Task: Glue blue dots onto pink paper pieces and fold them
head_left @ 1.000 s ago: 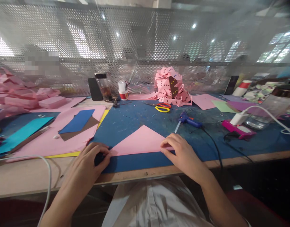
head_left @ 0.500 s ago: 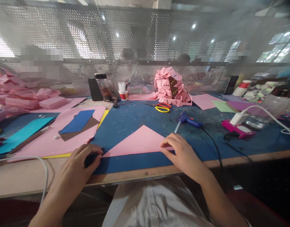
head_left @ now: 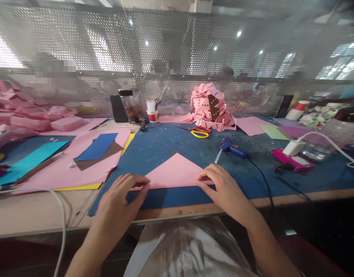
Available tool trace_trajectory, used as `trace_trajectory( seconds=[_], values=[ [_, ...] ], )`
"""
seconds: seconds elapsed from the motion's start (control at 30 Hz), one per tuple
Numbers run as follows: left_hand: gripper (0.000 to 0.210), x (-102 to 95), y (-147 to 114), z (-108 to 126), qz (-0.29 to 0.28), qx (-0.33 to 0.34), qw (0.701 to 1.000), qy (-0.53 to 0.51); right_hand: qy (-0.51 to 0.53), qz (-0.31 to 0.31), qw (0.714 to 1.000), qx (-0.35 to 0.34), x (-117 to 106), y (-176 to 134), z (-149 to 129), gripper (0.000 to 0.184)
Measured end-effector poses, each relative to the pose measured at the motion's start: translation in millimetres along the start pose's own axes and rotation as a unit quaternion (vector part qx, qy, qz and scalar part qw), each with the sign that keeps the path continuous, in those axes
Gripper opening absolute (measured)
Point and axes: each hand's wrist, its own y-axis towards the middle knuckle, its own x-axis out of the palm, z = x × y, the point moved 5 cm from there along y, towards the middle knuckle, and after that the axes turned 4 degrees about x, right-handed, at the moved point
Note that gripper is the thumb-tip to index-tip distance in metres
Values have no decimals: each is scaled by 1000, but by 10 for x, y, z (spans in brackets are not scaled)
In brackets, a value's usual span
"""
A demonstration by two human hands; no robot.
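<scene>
A triangular piece of pink paper (head_left: 177,171), its peak pointing away from me, lies on the blue mat (head_left: 165,200). My left hand (head_left: 126,196) pinches the paper's near edge left of its middle, covering part of the left corner. Opposite it, my right hand (head_left: 220,186) has thumb and forefinger closed on the same edge near the right corner, which is mostly hidden. Just beyond my right hand rests a blue glue gun (head_left: 234,149) with a clear glue stick (head_left: 218,156) by it.
Scissors (head_left: 200,132) lie farther back, before a pink paper construction with dots (head_left: 207,107). Pink sheets (head_left: 58,169) with blue paper (head_left: 97,147) on top are at left. A magenta power strip (head_left: 294,159) sits at right; a white cable (head_left: 63,215) hangs over the left table edge.
My left hand has slid right along the paper's near edge, from the left corner toward the middle. My right hand keeps its pinch. The view has shifted slightly.
</scene>
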Motion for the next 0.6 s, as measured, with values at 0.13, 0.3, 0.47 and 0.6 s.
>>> trace_trajectory(
  seconds=[0.13, 0.3, 0.47, 0.6],
  values=[
    [15, 210, 100, 97, -46, 14, 998, 45, -2, 0, 1000, -2, -1, 0, -4, 7],
    [14, 259, 138, 84, -49, -9, 996, 72, -3, -3, 1000, 0, 0, 0, 2, 7],
    [15, 276, 148, 86, -65, -12, 995, 69, -3, -6, 1000, 2, 6, -7, 0, 7],
    [19, 280, 140, 47, -52, -22, 997, 60, -7, -6, 1000, 2, 10, -4, -2, 6]
  ],
)
